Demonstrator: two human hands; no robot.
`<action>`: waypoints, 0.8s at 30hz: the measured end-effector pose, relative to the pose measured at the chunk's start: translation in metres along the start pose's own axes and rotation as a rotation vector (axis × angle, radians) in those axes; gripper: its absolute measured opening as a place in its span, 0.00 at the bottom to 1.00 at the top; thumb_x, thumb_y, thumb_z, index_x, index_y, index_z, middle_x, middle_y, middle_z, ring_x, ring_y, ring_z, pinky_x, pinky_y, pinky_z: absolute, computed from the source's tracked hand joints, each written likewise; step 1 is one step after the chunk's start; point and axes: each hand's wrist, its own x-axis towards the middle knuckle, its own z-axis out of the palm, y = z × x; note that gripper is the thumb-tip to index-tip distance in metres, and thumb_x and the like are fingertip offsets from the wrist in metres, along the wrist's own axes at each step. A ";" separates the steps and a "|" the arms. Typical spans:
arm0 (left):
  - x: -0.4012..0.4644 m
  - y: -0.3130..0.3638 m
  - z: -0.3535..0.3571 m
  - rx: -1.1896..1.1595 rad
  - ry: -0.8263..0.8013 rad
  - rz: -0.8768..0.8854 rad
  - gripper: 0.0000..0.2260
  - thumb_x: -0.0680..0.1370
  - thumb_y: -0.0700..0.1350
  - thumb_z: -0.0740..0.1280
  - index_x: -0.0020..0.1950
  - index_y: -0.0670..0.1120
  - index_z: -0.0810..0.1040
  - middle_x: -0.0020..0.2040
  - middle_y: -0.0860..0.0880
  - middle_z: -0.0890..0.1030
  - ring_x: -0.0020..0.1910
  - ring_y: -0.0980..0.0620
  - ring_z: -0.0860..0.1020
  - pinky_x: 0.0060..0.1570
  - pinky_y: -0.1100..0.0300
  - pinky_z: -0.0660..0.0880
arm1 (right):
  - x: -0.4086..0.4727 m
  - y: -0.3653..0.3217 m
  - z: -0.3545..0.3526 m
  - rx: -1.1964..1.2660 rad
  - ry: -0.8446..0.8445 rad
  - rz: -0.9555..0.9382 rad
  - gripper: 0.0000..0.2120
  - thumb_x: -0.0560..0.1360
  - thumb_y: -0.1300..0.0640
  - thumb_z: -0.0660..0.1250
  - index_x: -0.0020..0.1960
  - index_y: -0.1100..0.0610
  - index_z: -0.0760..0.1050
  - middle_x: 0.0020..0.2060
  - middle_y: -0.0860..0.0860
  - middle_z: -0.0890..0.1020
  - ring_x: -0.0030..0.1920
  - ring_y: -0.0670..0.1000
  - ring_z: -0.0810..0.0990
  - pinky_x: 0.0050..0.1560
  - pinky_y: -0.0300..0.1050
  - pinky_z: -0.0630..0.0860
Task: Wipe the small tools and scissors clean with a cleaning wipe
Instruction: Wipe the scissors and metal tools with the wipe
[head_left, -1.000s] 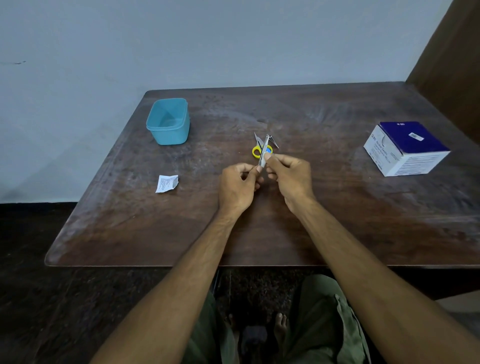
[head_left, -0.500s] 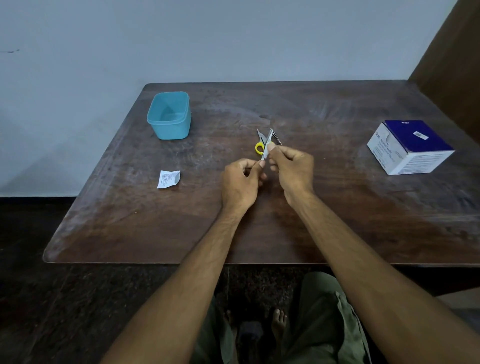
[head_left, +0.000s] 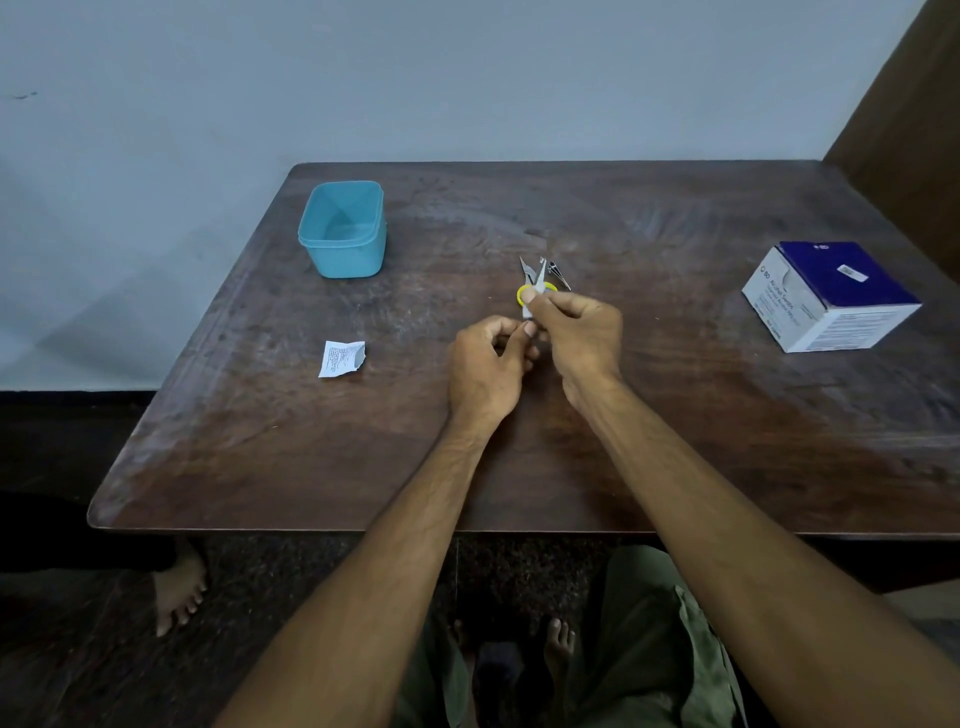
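My left hand (head_left: 488, 364) pinches the lower end of a slim metal tool (head_left: 542, 270) that points up and away from me. My right hand (head_left: 582, 338) grips a white cleaning wipe (head_left: 527, 310) wrapped around the tool's shaft, just above my left fingertips. Behind my hands, small scissors (head_left: 524, 270) with yellow handle rings lie on the table, partly hidden by my right fingers. A few dark thin tools (head_left: 560, 273) lie just to their right.
A teal plastic tub (head_left: 343, 228) stands at the far left of the wooden table (head_left: 675, 441). A torn white wipe sachet (head_left: 340, 357) lies left of my hands. A blue-and-white box (head_left: 831, 296) sits at the right. Another person's bare foot (head_left: 179, 587) is on the floor at the left.
My right hand's pinch on the wipe has shifted a little along the tool. My left hand keeps its hold. The view has tilted slightly.
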 end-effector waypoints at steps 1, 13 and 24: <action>0.000 0.000 0.000 -0.005 -0.005 0.005 0.11 0.78 0.43 0.67 0.36 0.50 0.80 0.29 0.53 0.81 0.29 0.56 0.78 0.36 0.55 0.78 | -0.003 0.003 -0.001 0.007 -0.017 0.017 0.10 0.72 0.59 0.74 0.37 0.65 0.80 0.26 0.52 0.76 0.24 0.46 0.69 0.24 0.37 0.69; 0.000 -0.003 0.001 0.052 -0.031 0.005 0.11 0.79 0.45 0.66 0.37 0.49 0.80 0.30 0.52 0.81 0.27 0.57 0.77 0.37 0.53 0.79 | 0.013 -0.007 -0.009 0.032 -0.049 0.125 0.08 0.71 0.56 0.74 0.35 0.57 0.81 0.29 0.51 0.79 0.31 0.46 0.73 0.35 0.39 0.73; 0.000 -0.002 0.002 0.043 -0.026 0.003 0.11 0.79 0.45 0.66 0.37 0.49 0.79 0.29 0.52 0.80 0.27 0.58 0.77 0.36 0.54 0.78 | 0.016 -0.020 -0.009 0.090 -0.090 0.159 0.09 0.72 0.56 0.73 0.36 0.58 0.79 0.27 0.48 0.80 0.29 0.44 0.75 0.33 0.36 0.72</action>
